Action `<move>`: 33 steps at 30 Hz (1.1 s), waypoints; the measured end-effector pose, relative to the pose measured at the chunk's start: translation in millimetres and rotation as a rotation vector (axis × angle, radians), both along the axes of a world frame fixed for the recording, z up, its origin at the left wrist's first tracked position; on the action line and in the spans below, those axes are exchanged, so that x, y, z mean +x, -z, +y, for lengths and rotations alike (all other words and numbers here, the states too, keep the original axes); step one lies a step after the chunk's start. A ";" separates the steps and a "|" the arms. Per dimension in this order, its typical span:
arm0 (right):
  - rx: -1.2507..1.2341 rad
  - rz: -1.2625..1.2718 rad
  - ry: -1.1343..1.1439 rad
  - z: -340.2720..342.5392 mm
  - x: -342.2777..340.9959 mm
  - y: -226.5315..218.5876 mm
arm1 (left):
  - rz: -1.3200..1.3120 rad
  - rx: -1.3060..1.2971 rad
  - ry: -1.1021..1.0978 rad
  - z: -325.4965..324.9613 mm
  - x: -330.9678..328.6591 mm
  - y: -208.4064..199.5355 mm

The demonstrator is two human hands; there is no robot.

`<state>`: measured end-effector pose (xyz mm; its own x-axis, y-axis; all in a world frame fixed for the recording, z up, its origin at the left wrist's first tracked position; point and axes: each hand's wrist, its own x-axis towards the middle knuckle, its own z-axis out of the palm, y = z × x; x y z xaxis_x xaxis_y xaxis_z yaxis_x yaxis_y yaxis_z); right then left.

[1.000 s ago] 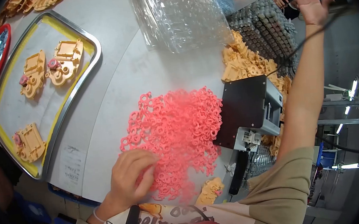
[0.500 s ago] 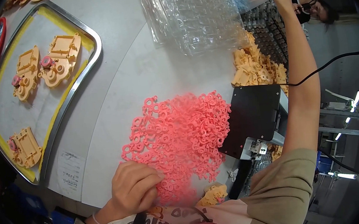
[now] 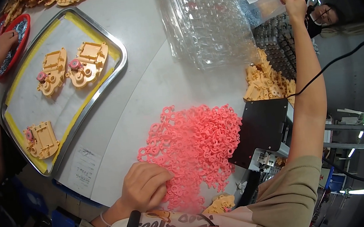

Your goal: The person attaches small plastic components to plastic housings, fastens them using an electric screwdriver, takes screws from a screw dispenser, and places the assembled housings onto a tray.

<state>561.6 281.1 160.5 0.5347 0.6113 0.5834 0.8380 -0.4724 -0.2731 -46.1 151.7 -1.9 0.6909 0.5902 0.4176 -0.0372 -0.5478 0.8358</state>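
Observation:
My left hand rests at the near-left edge of a heap of small pink plastic ring-shaped parts. Its fingers are curled together, and whatever may be between them is hidden. At the far right, my right hand is stretched out and grips the top of a clear plastic bag. Small blue pieces fill the bag's lower end, beside a stack of clear plastic blister trays.
A black-topped machine stands right of the pink heap, with yellow plastic housings behind it. A metal tray at left carries three housings. A co-worker's hand reaches into a red basin. Another person is at far right.
The whole scene has shifted right and slightly down in view. More of the co-worker's arm and the red basin shows at left. My right hand still grips the bag.

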 end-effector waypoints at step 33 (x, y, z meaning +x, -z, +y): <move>-0.585 0.600 -0.571 -82.2 -114.3 -53.8 | -0.003 -0.073 -0.008 0.5 -1.8 -3.7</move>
<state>447.4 199.0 214.3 0.1796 0.9709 -0.1585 0.7809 -0.2388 -0.5773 -47.9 152.2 1.8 0.6849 0.6246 0.3753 -0.0362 -0.4853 0.8736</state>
